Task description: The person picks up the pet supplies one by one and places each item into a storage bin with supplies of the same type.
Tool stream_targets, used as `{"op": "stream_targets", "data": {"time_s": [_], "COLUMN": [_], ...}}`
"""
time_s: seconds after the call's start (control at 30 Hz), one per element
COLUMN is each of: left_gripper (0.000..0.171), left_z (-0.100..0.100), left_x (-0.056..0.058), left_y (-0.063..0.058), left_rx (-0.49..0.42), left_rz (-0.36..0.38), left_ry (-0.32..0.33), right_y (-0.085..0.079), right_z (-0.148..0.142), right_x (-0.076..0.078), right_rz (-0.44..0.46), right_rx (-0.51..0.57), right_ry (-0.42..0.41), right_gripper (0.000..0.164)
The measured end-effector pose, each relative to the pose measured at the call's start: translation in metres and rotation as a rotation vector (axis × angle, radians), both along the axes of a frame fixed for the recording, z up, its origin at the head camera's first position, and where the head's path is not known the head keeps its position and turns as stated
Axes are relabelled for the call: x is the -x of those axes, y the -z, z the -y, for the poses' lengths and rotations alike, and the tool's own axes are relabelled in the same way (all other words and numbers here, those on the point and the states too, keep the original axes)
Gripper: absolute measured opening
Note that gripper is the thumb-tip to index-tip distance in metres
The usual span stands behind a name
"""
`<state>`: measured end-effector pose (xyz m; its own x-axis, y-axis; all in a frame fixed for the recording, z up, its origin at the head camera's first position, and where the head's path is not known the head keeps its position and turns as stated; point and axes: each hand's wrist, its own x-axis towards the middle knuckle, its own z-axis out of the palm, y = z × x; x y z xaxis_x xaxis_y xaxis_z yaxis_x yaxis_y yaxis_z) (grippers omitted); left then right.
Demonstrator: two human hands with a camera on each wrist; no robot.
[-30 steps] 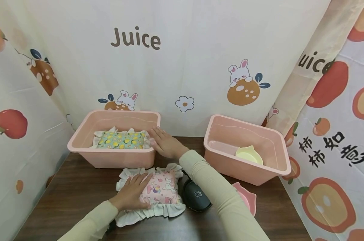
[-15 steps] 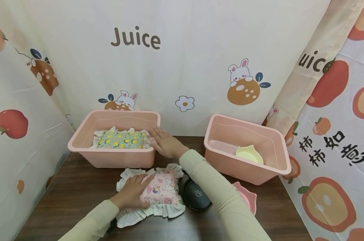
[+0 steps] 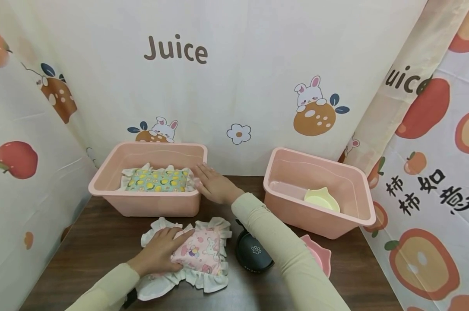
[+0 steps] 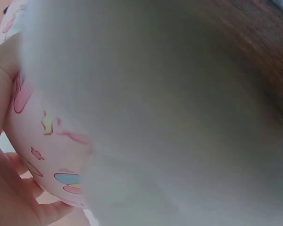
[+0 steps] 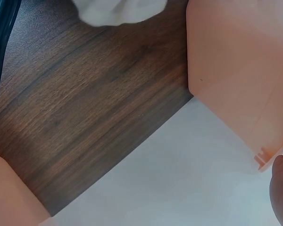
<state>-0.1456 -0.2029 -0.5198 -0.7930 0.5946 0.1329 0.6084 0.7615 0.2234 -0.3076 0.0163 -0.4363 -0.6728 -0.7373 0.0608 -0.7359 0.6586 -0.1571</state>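
My left hand point(image 3: 158, 252) grips a small pink cushion point(image 3: 201, 250) with a white ruffled edge, on the table in front of the left bin. In the left wrist view, thumb and fingers lie on either side of the cushion point(image 4: 47, 146), and its blurred white ruffle covers much of the picture. My right hand point(image 3: 216, 185) rests on the right rim of the left pink bin point(image 3: 153, 205), fingers extended. Inside that bin lies a green cushion point(image 3: 156, 180) printed with lemons. The right wrist view catches only a bit of that hand point(image 5: 280, 188) at its edge.
At the right stands a second pink bin point(image 3: 304, 220) holding a pale yellow cat-eared dish point(image 3: 321, 199). A black round item point(image 3: 254, 252) with a paw print sits beside my right sleeve point(image 3: 281, 242), which partly covers a pink dish point(image 3: 321, 255). A printed curtain point(image 3: 238, 86) hangs behind.
My left hand has drawn the pink cushion a little to the left and toward me, away from the black round item. The right hand stays at the bin's rim.
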Motion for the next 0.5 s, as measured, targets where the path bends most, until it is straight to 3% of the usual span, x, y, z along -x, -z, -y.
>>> {"op": "stream_targets", "data": {"time_s": [0.37,0.5], "left_gripper": [0.095,0.097], "left_z": [0.02,0.031], "left_x": [-0.008,-0.007], "left_y": [-0.019,-0.028], "left_rx": [0.01,0.015], "left_rz": [0.011,-0.027], "left_ry": [0.014,0.034], "right_y": [-0.001,-0.002], "right_z": [0.0,0.001], "right_x": [0.0,-0.002], "right_rz": [-0.002,0.006], "right_rx": [0.006,0.005], "right_ry": [0.004,0.007], "right_gripper": [0.062,0.062]}}
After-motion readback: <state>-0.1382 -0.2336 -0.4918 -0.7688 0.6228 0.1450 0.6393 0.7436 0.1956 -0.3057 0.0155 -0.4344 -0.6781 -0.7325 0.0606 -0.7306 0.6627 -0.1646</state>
